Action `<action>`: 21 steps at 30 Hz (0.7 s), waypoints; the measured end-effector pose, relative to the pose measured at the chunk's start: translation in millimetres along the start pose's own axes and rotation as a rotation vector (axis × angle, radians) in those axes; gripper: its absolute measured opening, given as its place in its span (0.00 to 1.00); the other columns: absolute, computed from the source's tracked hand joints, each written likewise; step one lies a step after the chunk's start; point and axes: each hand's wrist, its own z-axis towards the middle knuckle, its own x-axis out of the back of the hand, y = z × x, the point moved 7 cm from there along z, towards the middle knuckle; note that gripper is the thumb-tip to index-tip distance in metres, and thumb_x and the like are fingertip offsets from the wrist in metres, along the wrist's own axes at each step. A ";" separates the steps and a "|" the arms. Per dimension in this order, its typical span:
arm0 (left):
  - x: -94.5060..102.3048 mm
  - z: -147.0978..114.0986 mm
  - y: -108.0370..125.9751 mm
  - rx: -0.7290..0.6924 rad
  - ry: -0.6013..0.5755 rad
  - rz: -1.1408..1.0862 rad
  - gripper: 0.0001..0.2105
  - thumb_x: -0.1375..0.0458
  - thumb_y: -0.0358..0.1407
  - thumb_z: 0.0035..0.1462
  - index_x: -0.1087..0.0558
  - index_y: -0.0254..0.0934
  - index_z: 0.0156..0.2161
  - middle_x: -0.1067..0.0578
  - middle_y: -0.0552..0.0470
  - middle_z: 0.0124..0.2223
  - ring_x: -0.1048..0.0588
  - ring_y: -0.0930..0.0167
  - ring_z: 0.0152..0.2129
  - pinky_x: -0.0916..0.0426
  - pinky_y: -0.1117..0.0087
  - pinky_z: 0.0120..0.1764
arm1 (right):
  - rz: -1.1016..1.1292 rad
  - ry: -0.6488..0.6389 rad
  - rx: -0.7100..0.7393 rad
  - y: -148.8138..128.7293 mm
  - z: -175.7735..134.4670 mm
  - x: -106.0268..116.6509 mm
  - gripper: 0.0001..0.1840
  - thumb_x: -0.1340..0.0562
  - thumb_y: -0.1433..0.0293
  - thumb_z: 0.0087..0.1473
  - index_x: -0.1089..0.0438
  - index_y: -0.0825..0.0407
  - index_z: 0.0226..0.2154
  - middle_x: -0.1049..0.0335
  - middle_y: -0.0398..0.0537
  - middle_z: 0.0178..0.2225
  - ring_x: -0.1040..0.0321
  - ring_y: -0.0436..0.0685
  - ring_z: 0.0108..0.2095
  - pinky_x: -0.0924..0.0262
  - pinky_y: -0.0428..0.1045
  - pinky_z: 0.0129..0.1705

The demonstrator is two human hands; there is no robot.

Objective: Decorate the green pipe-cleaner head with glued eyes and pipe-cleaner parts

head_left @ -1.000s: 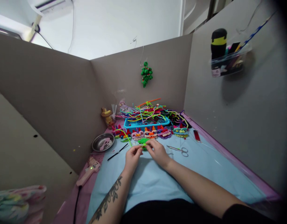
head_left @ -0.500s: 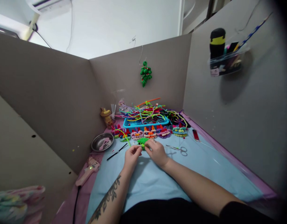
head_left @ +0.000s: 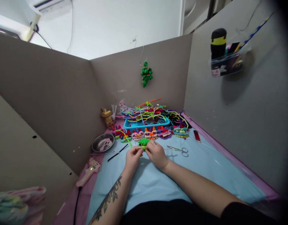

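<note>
Between my two hands is a small green pipe-cleaner figure (head_left: 143,142), held just above the blue cloth (head_left: 155,184). My left hand (head_left: 134,153) pinches its lower left edge between thumb and fingers. My right hand (head_left: 156,154) grips it from the right, fingers curled and hiding part of it. Beyond the hands stands a row of finished-looking pipe-cleaner figures, among them an orange one (head_left: 150,133) and a blue-green one (head_left: 180,131). A bright green pipe cleaner (head_left: 127,138) stretches toward my left hand. To the right lie scissors (head_left: 178,150).
A blue tray (head_left: 147,126) heaped with pipe cleaners (head_left: 146,114) stands at the back. On the left are a metal bowl (head_left: 96,147), a pink glue gun (head_left: 89,173) with its cord, and a black stick (head_left: 118,153). Grey partitions (head_left: 125,75) enclose the table.
The green figure has turned slightly in my fingers, and a dark spot on its left side now shows. Both hands stay in nearly the same place.
</note>
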 end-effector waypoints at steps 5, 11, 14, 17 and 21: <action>0.0 0.4 -1.3 -0.008 -0.013 0.031 0.08 0.37 0.38 0.42 0.25 0.34 0.25 0.31 0.56 0.18 0.34 0.75 0.18 0.39 0.74 0.25 | -0.006 0.014 0.016 -1.4 -0.3 1.7 0.11 0.47 0.75 0.54 0.39 0.50 0.22 0.38 0.47 0.25 0.42 0.55 0.28 0.46 0.49 0.30; 0.4 -2.9 6.1 -0.037 -0.003 0.070 0.10 0.38 0.40 0.44 0.27 0.34 0.22 0.31 0.55 0.18 0.34 0.75 0.18 0.39 0.74 0.25 | -0.063 0.019 0.084 -6.9 -2.3 1.5 0.13 0.47 0.73 0.56 0.37 0.51 0.22 0.37 0.49 0.26 0.42 0.56 0.29 0.47 0.49 0.32; 1.1 -4.5 8.4 -0.052 0.003 0.106 0.11 0.39 0.41 0.45 0.27 0.34 0.22 0.31 0.55 0.19 0.34 0.75 0.18 0.39 0.74 0.25 | -0.091 0.009 0.120 -10.6 -2.6 0.6 0.14 0.47 0.72 0.57 0.36 0.51 0.22 0.37 0.48 0.25 0.41 0.56 0.29 0.47 0.49 0.32; 1.7 -4.7 9.9 -0.067 0.003 0.124 0.11 0.40 0.41 0.46 0.27 0.34 0.24 0.31 0.55 0.20 0.34 0.74 0.19 0.40 0.74 0.26 | -0.025 -0.010 0.089 -8.5 -2.2 -1.4 0.10 0.47 0.73 0.56 0.35 0.51 0.25 0.35 0.49 0.28 0.39 0.56 0.31 0.44 0.50 0.34; 5.9 -1.9 7.6 -0.066 0.027 0.093 0.11 0.40 0.42 0.47 0.26 0.34 0.27 0.32 0.56 0.20 0.36 0.75 0.19 0.41 0.74 0.25 | 0.132 -0.068 -0.014 1.8 -2.4 -5.0 0.09 0.43 0.74 0.52 0.35 0.52 0.39 0.33 0.51 0.37 0.35 0.57 0.36 0.40 0.50 0.38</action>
